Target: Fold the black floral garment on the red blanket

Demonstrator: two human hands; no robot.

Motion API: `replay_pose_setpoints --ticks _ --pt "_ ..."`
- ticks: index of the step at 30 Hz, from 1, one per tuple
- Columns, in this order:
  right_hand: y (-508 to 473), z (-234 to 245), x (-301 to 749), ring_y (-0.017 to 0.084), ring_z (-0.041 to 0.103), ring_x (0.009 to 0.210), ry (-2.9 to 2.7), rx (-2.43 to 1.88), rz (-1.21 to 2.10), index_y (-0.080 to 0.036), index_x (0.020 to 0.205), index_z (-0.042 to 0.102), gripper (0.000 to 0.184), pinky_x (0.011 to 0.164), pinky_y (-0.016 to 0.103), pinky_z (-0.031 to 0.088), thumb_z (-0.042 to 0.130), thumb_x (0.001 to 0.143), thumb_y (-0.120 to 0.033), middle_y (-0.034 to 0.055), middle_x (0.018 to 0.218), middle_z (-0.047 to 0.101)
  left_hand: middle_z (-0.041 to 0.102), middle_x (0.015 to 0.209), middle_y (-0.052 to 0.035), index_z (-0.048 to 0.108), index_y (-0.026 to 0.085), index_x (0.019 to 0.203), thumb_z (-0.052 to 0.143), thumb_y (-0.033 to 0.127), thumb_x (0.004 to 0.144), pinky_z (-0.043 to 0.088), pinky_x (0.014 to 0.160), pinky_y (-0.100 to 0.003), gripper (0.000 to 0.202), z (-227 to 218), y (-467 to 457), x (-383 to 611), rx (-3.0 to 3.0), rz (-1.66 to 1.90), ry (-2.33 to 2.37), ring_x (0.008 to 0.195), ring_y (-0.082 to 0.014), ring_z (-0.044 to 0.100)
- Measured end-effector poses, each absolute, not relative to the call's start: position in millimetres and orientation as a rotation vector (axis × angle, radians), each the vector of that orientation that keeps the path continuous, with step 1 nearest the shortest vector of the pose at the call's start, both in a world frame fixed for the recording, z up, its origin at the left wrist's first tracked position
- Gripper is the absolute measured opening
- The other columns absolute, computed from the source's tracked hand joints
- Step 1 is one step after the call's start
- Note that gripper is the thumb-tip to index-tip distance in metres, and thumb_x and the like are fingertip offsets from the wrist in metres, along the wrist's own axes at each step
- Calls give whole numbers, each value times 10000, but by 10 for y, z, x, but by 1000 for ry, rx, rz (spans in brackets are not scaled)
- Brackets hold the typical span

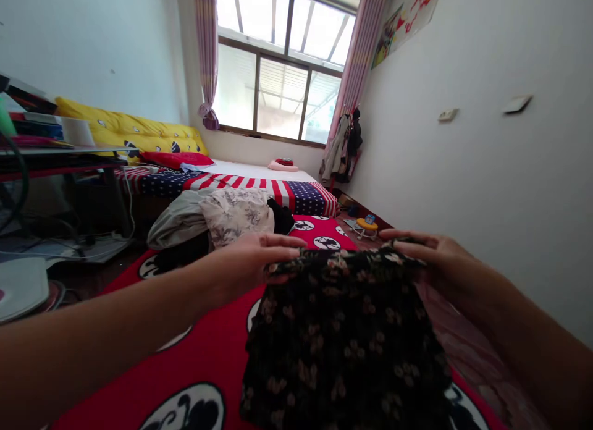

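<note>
A black garment with a small floral print hangs stretched between my hands; its exact kind I cannot make out. My left hand pinches the upper left corner, thumb on the near side. At the upper right corner, my right hand grips the folded top edge between thumb and fingers. The lower part spreads down toward me over a red cover with black-and-white round prints. Beyond my left hand lies a heap of clothes, with a white leaf-print garment and a grey garment.
Behind the heap stands a bed with a stars-and-stripes cover. A cluttered desk with loose cables is at the left. Clothes hang on a rack by the window. A small yellow stool stands on the floor near the right wall.
</note>
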State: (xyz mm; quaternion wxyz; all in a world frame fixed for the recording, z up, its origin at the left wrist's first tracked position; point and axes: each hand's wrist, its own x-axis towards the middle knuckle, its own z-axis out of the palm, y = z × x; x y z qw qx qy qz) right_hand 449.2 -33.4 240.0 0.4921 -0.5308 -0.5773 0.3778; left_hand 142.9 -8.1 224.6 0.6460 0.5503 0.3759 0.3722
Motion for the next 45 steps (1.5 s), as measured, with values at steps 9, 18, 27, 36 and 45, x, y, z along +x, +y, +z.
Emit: replay_pose_setpoints --ticks 9,18,27,36,45 --pt "1541 2701 4865 104 592 628 -1275 -1069 341 -126 1100 647 405 527 225 507 718 723 -258 5 788 647 688 908 -61 656 111 1103 711 202 738 560 751 -293 379 2459 1987 2291 1463 1429 770 763 -126 655" --pt "1311 225 4949 276 520 1199 -1461 -2033 48 -90 1303 555 487 1019 382 393 555 848 -265 176 1303 565 673 707 -47 712 156 699 675 151 671 535 771 -374 46 292 1662 2409 1712 1207 1234 733 -205 651" --pt "702 -14 4550 287 255 1414 -1631 -2392 -127 -172 1457 398 551 1118 465 202 321 967 -412 122 1535 326 633 1235 -83 723 238 1031 568 194 836 415 1023 -415 253 -37 706 2033 2280 994 1260 1177 -246 542" --pt "86 13 4156 320 238 1414 -1577 -2448 -115 -173 1461 391 574 1100 498 197 294 969 -452 142 1533 324 641 1250 -76 731 236 1023 592 202 820 410 1045 -416 248 -42 62 1699 2309 978 1255 1194 -254 551" --pt "64 -39 4133 326 282 1386 -1542 -2430 -187 -164 1418 452 547 1084 499 223 344 956 -437 132 1500 383 711 1111 -74 757 218 910 610 155 784 467 986 -392 203 -95 -73 1529 2162 1122 1186 1094 -243 622"
